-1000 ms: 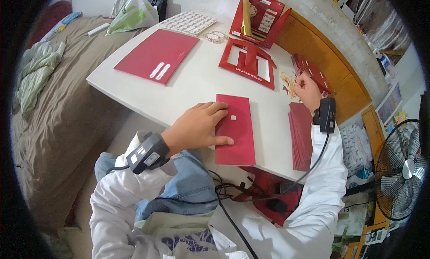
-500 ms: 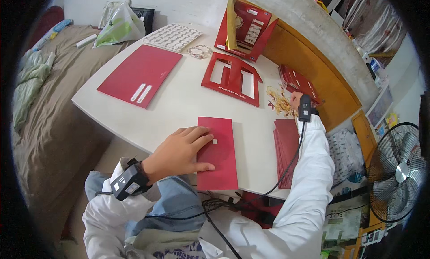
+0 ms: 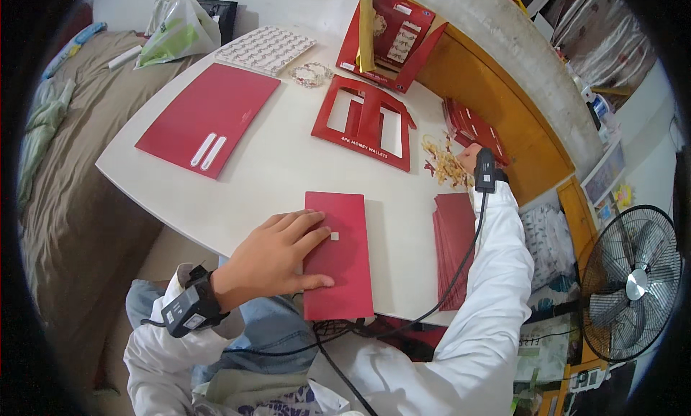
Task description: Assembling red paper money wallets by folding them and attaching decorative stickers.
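My left hand lies flat with spread fingers on the left side of a narrow red card wallet at the table's front edge. A small pale square shows on the wallet beside my fingertips. My right hand is at the loose pile of small yellowish and reddish pieces on the right. Its fingers are curled, partly hidden by the wrist device, and what they hold cannot be made out. A stack of red card wallets lies under and beside my right forearm.
A red window-cut card frame and an open red box occupy the far middle. More red wallets lie by the wooden board. A large red sheet, a patterned sheet and a beaded ring are farther left. A fan stands right.
The view has shifted slightly, so the tabletop things appear a little farther left. My left hand stays on the wallet, and my right hand stays at the pile.
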The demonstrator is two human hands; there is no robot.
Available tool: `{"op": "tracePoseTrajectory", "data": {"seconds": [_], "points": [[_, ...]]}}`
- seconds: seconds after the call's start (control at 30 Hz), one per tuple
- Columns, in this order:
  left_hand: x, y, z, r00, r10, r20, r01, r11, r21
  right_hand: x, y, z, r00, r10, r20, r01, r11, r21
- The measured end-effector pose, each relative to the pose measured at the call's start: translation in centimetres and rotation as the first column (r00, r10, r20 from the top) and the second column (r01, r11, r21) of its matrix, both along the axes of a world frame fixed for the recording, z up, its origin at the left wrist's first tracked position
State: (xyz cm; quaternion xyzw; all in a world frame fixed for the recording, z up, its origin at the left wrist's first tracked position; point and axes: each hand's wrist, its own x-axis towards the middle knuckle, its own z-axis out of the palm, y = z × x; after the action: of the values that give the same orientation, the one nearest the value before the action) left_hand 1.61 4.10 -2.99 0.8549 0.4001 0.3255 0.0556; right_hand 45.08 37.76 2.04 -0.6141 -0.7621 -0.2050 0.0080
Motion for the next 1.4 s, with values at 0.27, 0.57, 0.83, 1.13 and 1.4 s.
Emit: {"op": "tracePoseTrajectory", "data": {"seconds": [0.27, 0.57, 0.83, 1.13, 1.4], "points": [[-0.1, -0.1, -0.2, 1.0, -0.003, 0.013, 0.003, 1.0, 0.007, -2.6, -4.2, 2.1, 0.988, -0.032, -0.149, 0.008, 0.987, -0.161], [-0.3, 0.1, -0.8, 1.0, -0.015, -0.023, 0.016, 1.0, 0.011, -6.1, -5.3, 6.0, 0.973, 0.145, -0.177, -0.163, 0.983, -0.088], [-0.1, 0.0, -1.0, 1.0, 0.004, 0.023, -0.005, 0.997, 0.08, -15.9, -9.7, 11.6, 0.924, 0.316, -0.214, -0.346, 0.931, -0.118], [-0.5, 0.2, -1.5, 0.999, 0.004, 0.045, -0.007, 0.998, 0.064, -29.7, -9.6, 11.7, 0.667, 0.678, -0.31, -0.723, 0.689, -0.049], [-0.2, -0.1, -1.6, 1.0, 0.027, 0.016, -0.028, 0.999, 0.041, -36.2, -0.8, 1.7, 0.724, 0.541, -0.428, -0.685, 0.634, -0.358]]}}
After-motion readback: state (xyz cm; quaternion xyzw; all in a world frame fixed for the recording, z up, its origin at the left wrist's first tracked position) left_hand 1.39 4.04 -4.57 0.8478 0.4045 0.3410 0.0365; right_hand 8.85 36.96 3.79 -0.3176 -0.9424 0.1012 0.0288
